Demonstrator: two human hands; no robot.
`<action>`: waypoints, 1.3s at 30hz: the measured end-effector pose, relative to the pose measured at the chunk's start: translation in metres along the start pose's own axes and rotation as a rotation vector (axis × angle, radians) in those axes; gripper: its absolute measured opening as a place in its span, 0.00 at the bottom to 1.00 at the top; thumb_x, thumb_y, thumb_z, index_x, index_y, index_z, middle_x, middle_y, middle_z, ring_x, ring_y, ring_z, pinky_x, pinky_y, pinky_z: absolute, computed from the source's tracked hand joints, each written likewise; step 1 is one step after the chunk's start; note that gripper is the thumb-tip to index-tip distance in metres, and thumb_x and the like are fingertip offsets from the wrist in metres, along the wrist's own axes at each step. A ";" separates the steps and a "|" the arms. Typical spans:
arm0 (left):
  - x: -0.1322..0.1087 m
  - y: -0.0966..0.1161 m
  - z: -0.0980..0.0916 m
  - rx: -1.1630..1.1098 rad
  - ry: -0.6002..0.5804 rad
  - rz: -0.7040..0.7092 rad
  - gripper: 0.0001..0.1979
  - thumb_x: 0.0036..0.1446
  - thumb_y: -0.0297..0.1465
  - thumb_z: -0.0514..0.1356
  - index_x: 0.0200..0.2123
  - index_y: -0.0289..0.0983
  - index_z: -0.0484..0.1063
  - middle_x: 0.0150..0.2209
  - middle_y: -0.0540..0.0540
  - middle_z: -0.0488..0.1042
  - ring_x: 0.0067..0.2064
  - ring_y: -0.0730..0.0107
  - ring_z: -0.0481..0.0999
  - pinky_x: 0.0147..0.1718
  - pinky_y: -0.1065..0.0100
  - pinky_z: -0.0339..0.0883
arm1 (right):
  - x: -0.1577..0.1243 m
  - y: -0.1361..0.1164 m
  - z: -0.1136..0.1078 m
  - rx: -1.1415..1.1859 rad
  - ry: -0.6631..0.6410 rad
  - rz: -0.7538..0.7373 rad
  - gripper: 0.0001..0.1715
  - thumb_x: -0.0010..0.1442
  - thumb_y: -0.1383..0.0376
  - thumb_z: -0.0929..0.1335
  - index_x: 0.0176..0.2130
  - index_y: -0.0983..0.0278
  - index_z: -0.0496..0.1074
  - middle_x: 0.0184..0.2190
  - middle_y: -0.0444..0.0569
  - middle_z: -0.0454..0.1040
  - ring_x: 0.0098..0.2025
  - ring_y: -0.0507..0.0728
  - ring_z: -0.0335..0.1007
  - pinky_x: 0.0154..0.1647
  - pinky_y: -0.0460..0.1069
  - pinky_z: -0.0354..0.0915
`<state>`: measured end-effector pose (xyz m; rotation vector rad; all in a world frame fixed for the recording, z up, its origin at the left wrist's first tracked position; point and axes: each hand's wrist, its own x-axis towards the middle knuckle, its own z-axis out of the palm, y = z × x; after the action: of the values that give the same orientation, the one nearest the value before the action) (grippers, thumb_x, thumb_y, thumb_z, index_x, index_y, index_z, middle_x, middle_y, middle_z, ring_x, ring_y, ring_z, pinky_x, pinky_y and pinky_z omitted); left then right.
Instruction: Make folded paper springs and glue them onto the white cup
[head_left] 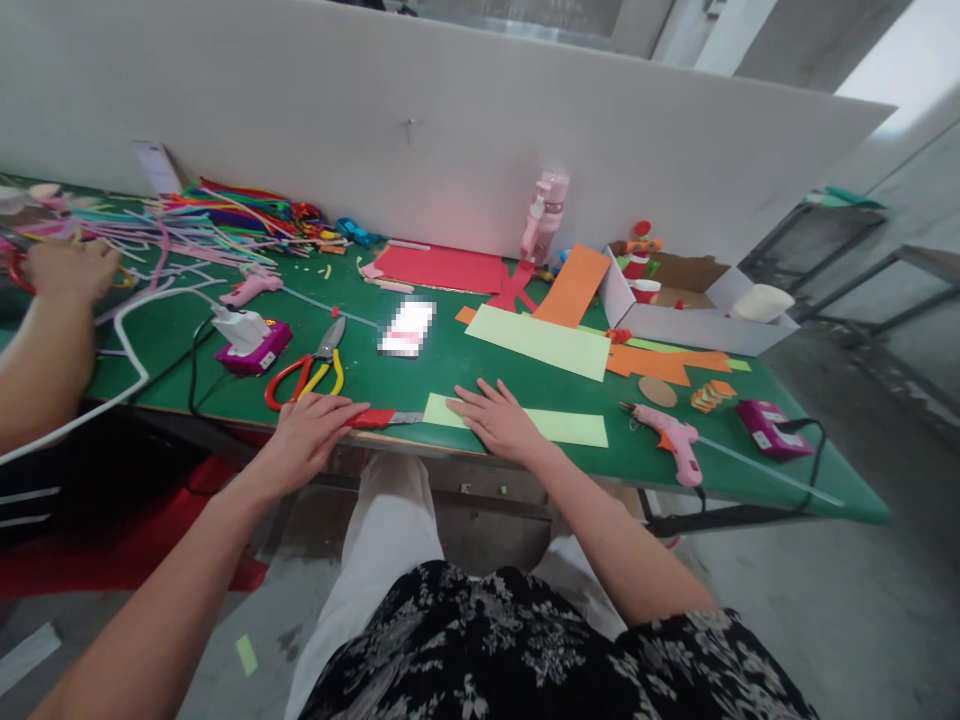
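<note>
My left hand (311,430) is closed around the red handle of a utility knife (373,418), just below the scissors. Its blade points right and reaches the left end of a pale green paper strip (570,427) near the table's front edge. Across that strip my right hand (491,418) lies flat, fingers spread, covering part of the paper. Red-and-yellow-handled scissors (319,365) rest partly open on the table behind my left hand. Farther back lies a wider pale green sheet (538,342), overlapping an orange sheet (574,285).
On the green table (420,385) are a phone (407,328), pink glue guns (675,443) (251,287), purple power boxes (772,428) (255,348) with cords, red sheets (442,268), a white box (690,325), a pink bottle (546,215) and pipe cleaners (232,210). Another person's hand (71,268) works at left.
</note>
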<state>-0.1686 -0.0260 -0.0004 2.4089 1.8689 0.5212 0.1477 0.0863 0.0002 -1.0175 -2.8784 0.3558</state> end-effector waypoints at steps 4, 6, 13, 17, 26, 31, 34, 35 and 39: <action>0.001 0.001 0.000 0.008 0.006 -0.002 0.24 0.69 0.36 0.43 0.58 0.42 0.72 0.52 0.39 0.76 0.51 0.54 0.70 0.51 0.54 0.60 | 0.000 -0.001 0.000 -0.010 -0.015 0.007 0.28 0.74 0.59 0.53 0.69 0.49 0.58 0.70 0.36 0.55 0.74 0.65 0.42 0.72 0.68 0.45; 0.001 0.001 0.000 0.010 0.014 0.008 0.24 0.69 0.36 0.43 0.57 0.42 0.72 0.51 0.39 0.76 0.51 0.55 0.70 0.50 0.54 0.60 | 0.000 -0.002 -0.001 -0.011 -0.025 0.012 0.28 0.74 0.59 0.53 0.69 0.49 0.58 0.70 0.35 0.55 0.74 0.65 0.42 0.73 0.68 0.44; 0.002 0.001 0.004 -0.006 0.030 0.053 0.23 0.69 0.34 0.44 0.57 0.40 0.72 0.50 0.39 0.76 0.49 0.55 0.70 0.47 0.55 0.61 | 0.001 -0.002 -0.002 -0.006 -0.040 0.016 0.28 0.73 0.59 0.53 0.69 0.49 0.58 0.71 0.37 0.55 0.74 0.65 0.41 0.73 0.68 0.43; 0.000 0.000 0.006 0.013 0.065 0.069 0.22 0.69 0.34 0.44 0.57 0.41 0.72 0.50 0.39 0.75 0.50 0.55 0.70 0.45 0.56 0.61 | 0.000 -0.002 -0.004 0.005 -0.058 0.015 0.29 0.74 0.59 0.53 0.69 0.50 0.57 0.71 0.37 0.53 0.75 0.65 0.40 0.73 0.68 0.41; -0.002 0.008 0.009 0.014 0.074 0.066 0.22 0.68 0.31 0.46 0.58 0.42 0.72 0.49 0.40 0.75 0.49 0.55 0.70 0.46 0.56 0.60 | 0.001 -0.001 -0.002 0.006 -0.065 0.017 0.29 0.74 0.59 0.53 0.70 0.50 0.57 0.71 0.37 0.53 0.74 0.66 0.41 0.73 0.68 0.41; -0.002 0.012 0.011 0.031 0.079 0.067 0.23 0.67 0.30 0.45 0.58 0.41 0.72 0.50 0.39 0.75 0.49 0.54 0.69 0.47 0.55 0.60 | 0.002 -0.001 -0.001 0.008 -0.066 0.021 0.29 0.74 0.59 0.53 0.70 0.50 0.56 0.71 0.37 0.53 0.75 0.65 0.40 0.73 0.68 0.41; -0.003 0.013 0.012 0.029 0.085 0.071 0.22 0.67 0.30 0.46 0.58 0.42 0.72 0.50 0.40 0.75 0.49 0.54 0.70 0.48 0.55 0.61 | 0.001 -0.001 -0.002 0.010 -0.060 0.021 0.29 0.74 0.59 0.53 0.70 0.49 0.56 0.71 0.37 0.53 0.74 0.65 0.41 0.73 0.68 0.42; -0.004 0.013 0.012 0.029 0.088 0.070 0.22 0.67 0.30 0.46 0.58 0.42 0.72 0.50 0.40 0.75 0.49 0.55 0.70 0.48 0.55 0.61 | 0.001 -0.001 -0.002 0.011 -0.060 0.022 0.29 0.74 0.59 0.53 0.70 0.49 0.57 0.71 0.37 0.53 0.74 0.65 0.41 0.73 0.68 0.42; -0.004 0.014 0.011 0.024 0.096 0.067 0.22 0.68 0.30 0.46 0.58 0.42 0.72 0.50 0.40 0.75 0.48 0.55 0.70 0.47 0.55 0.62 | 0.000 -0.002 -0.004 0.014 -0.068 0.033 0.28 0.74 0.59 0.53 0.69 0.50 0.58 0.71 0.36 0.53 0.74 0.65 0.41 0.73 0.67 0.41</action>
<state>-0.1528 -0.0323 -0.0086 2.5122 1.8459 0.6331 0.1468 0.0859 0.0047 -1.0722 -2.9172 0.4205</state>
